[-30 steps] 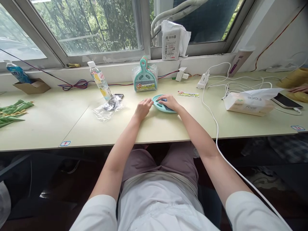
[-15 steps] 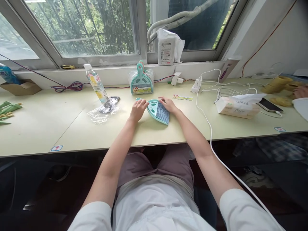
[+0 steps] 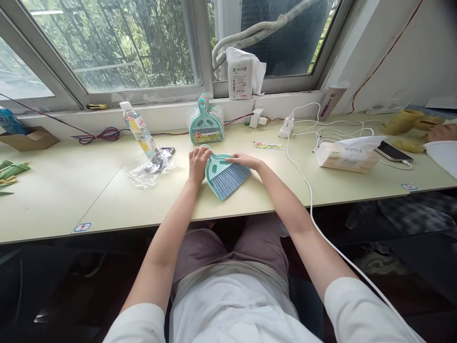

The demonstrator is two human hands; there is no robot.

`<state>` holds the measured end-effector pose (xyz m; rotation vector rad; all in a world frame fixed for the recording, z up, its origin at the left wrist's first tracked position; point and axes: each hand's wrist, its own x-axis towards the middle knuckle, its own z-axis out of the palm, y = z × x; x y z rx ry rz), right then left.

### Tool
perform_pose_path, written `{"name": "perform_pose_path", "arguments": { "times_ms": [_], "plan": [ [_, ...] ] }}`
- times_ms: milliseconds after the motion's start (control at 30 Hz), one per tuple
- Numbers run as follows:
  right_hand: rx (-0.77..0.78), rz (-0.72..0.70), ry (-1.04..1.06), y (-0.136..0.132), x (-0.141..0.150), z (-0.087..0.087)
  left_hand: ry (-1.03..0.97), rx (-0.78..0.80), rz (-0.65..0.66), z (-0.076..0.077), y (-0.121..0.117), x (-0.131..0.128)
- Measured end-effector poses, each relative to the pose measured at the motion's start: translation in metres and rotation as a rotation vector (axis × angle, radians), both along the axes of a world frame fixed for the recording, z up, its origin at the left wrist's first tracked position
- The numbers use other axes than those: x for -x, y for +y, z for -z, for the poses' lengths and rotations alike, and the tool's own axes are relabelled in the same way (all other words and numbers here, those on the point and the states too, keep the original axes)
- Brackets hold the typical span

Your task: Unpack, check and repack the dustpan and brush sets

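Observation:
A teal hand brush (image 3: pixel 231 180) with grey-blue bristles lies nested in a matching dustpan (image 3: pixel 210 177), its bristles toward me. My left hand (image 3: pixel 198 163) is closed around the handle end at the upper left. With its fingers over the upper right edge, my right hand (image 3: pixel 245 160) grips the dustpan; its thumb is hidden. Behind them, a plastic-wrapped stack of similar dustpan sets (image 3: pixel 206 125) leans against the window ledge. A printed label strip (image 3: pixel 267 146) lies flat to the right.
Left of my hands are a drink bottle (image 3: pixel 137 127) and crumpled clear plastic (image 3: pixel 146 175). On the right are a tissue pack (image 3: pixel 345 157), a phone (image 3: pixel 394 151) and white cables running over the table edge (image 3: pixel 285 210). A co-worker's hand (image 3: pixel 442 133) rests at far right.
The dustpan and brush have turned clockwise, bringing the bristles from facing right to facing me. My left hand has shifted slightly left, and the view has moved a little.

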<state>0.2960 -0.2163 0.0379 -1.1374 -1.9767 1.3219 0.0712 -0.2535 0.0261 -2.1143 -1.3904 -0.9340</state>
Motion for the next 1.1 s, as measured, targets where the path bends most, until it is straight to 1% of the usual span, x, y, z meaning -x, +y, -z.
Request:
{"name": "perform_pose_path", "arguments": {
  "times_ms": [67, 133, 233, 267, 300, 333, 433, 467, 533, 567, 600, 667, 733, 833, 867, 933, 1000, 1033, 1100],
  "plan": [
    [0.025, 0.02, 0.004, 0.0, 0.0, -0.001, -0.031, 0.017, -0.009, 0.0, 0.0, -0.002],
    [0.048, 0.039, 0.022, 0.0, 0.0, -0.001, -0.105, 0.009, -0.006, 0.0, 0.0, -0.005],
    [0.075, 0.071, 0.073, 0.001, -0.001, 0.0, -0.35, -0.04, -0.012, 0.0, 0.003, -0.007],
    [0.077, 0.093, 0.093, 0.001, -0.001, 0.0, -0.457, -0.019, 0.0, 0.0, 0.006, -0.008],
    [0.07, 0.122, 0.117, 0.002, -0.001, 0.0, -0.571, 0.045, 0.037, 0.001, 0.009, -0.008],
    [0.05, 0.158, 0.143, 0.002, -0.001, 0.0, -0.684, 0.152, 0.101, 0.001, 0.012, -0.008],
    [-0.074, 0.31, 0.184, 0.004, 0.002, 0.0, -0.987, 0.52, 0.351, 0.002, 0.02, -0.01],
    [-0.123, 0.367, 0.176, 0.004, 0.004, 0.0, -1.061, 0.594, 0.411, 0.002, 0.02, -0.01],
    [-0.201, 0.463, 0.141, 0.007, 0.008, 0.0, -1.146, 0.679, 0.483, 0.003, 0.02, -0.012],
    [-0.228, 0.488, 0.124, 0.008, 0.01, 0.001, -1.17, 0.732, 0.509, 0.003, 0.019, -0.012],
    [-0.248, 0.499, 0.105, 0.01, 0.011, 0.001, -1.195, 0.787, 0.524, 0.004, 0.018, -0.012],
    [-0.279, 0.529, 0.04, 0.014, 0.01, 0.003, -1.255, 0.85, 0.511, 0.006, 0.017, -0.011],
    [-0.315, 0.635, -0.093, 0.019, 0.002, 0.005, -1.314, 0.849, 0.464, 0.009, 0.018, -0.009],
    [-0.393, 0.901, -0.42, 0.028, -0.023, 0.013, -1.373, 0.812, 0.404, 0.014, 0.023, -0.007],
    [-0.396, 0.946, -0.532, 0.03, -0.032, 0.017, -1.392, 0.801, 0.397, 0.016, 0.025, -0.007],
    [-0.338, 0.938, -0.705, 0.032, -0.047, 0.024, -1.436, 0.776, 0.393, 0.018, 0.028, -0.006],
    [-0.278, 0.882, -0.8, 0.032, -0.054, 0.03, -1.47, 0.744, 0.388, 0.019, 0.031, -0.005],
    [-0.276, 0.866, -0.823, 0.032, -0.054, 0.032, -1.486, 0.726, 0.38, 0.019, 0.032, -0.004],
    [-0.33, 0.851, -0.837, 0.03, -0.05, 0.032, -1.52, 0.69, 0.354, 0.019, 0.034, -0.003]
  ]
}}
